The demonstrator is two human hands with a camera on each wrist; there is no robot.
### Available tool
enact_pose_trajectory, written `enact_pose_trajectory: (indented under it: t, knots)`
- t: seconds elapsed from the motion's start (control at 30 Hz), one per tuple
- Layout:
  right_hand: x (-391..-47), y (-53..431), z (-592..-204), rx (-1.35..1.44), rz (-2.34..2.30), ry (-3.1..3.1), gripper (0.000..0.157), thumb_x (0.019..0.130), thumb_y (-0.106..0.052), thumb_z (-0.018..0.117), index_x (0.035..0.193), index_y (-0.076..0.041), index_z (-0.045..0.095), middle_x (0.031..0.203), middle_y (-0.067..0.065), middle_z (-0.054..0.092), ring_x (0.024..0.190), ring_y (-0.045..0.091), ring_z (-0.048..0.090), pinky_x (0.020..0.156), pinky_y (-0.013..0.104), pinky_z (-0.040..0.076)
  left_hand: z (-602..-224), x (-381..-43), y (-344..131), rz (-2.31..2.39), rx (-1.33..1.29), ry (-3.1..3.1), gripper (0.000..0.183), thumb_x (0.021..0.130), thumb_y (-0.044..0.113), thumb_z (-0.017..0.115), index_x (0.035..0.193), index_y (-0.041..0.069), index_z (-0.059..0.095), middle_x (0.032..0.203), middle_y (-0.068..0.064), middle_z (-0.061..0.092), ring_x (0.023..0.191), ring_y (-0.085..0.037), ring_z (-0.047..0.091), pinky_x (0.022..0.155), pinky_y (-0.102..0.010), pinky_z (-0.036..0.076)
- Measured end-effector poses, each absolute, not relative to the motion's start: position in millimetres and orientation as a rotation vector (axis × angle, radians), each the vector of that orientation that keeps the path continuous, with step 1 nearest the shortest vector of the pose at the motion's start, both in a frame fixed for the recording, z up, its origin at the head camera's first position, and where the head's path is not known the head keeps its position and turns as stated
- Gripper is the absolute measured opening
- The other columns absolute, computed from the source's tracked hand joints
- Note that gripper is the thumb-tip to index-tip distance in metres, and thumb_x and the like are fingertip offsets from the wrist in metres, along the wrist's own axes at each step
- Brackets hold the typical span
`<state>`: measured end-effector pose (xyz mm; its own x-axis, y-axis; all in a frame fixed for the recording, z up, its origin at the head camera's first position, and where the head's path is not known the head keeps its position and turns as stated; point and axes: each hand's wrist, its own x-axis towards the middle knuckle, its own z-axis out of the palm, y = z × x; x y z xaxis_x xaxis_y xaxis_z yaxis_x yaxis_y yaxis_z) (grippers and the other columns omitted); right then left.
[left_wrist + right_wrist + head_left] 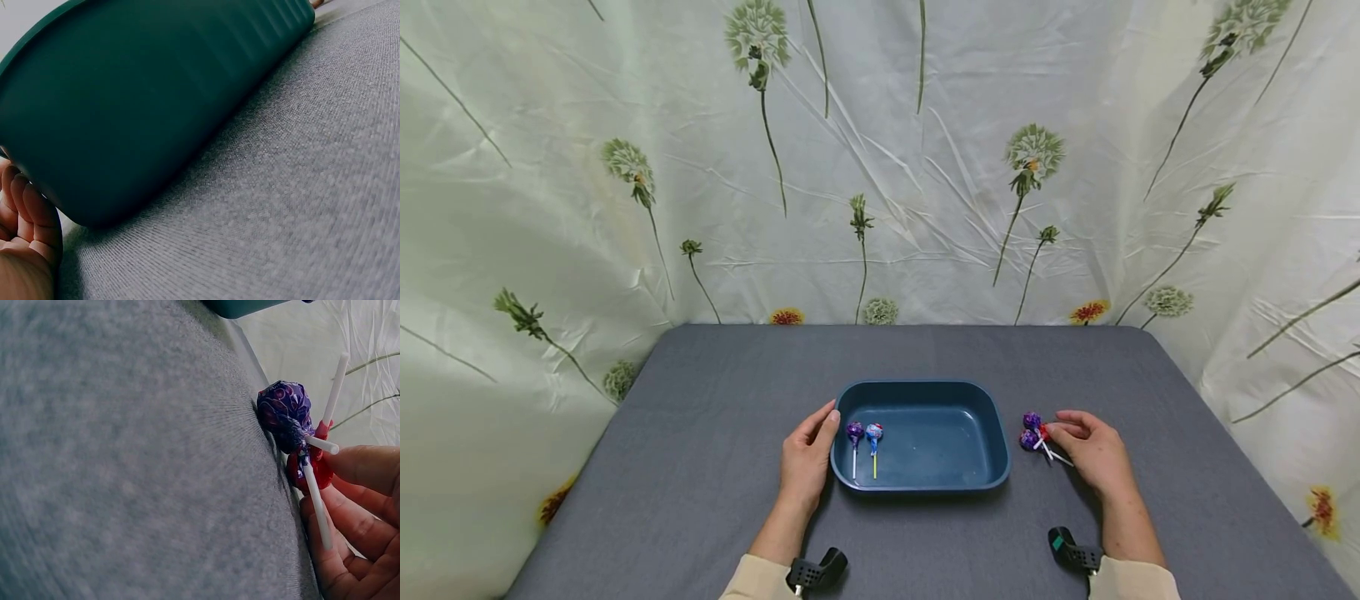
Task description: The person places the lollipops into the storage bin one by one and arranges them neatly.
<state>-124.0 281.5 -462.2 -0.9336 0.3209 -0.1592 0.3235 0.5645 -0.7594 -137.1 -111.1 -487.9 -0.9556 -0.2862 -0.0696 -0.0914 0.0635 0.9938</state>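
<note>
A blue rectangular tray point(925, 483) sits on the table, and my left hand point(805, 457) holds its left end, thumb at the rim. In the left wrist view the curled fingers point(39, 215) lie against the tray's outer wall point(144, 106). Inside the tray, at its left, a purple lollipop point(855, 431) and a blue-and-red lollipop point(874, 432) lie side by side, sticks toward me. Right of the tray, my right hand point(1097, 454) pinches a red lollipop point(321, 470) between thumb and fingers. Purple-wrapped lollipops point(284, 412) with white sticks lie bunched against it.
A grey cloth point(737, 375) covers the table. Behind and at the sides hangs a pale curtain point(925, 183) printed with dandelions. Black camera mounts point(817, 570) are strapped on both wrists, by the beige sleeves point(1133, 579).
</note>
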Motion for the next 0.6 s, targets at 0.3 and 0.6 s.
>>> enact_pose_trajectory:
  t: [0.3,0.6]
  knots:
    - [-123.4,282.1,-459.5,0.519,-1.351,2.826,0.046,0.100,-0.028,0.065,0.136,0.000,0.059,0.128,0.024,0.069,0.112,0.033,0.067,0.085,0.034,0.048,-488.8,-136.8,-111.3,-2.010,0.395,-2.195,0.046,0.098,0.044,0.067,0.135,0.017,0.068,0.138,-0.011,0.066,0.130,-0.028,0.059,0.112,-0.050,0.046]
    - [-124.0,280.9,-452.8,0.484,-1.525,2.790,0.044,0.100,-0.016,0.066,0.136,0.006,0.056,0.124,0.027,0.069,0.073,-0.008,0.064,0.067,0.016,0.054,-488.6,-136.8,-111.6,-2.010,0.389,-2.190,0.045,0.098,0.044,0.067,0.135,0.017,0.068,0.137,-0.010,0.067,0.127,-0.027,0.060,0.112,-0.049,0.046]
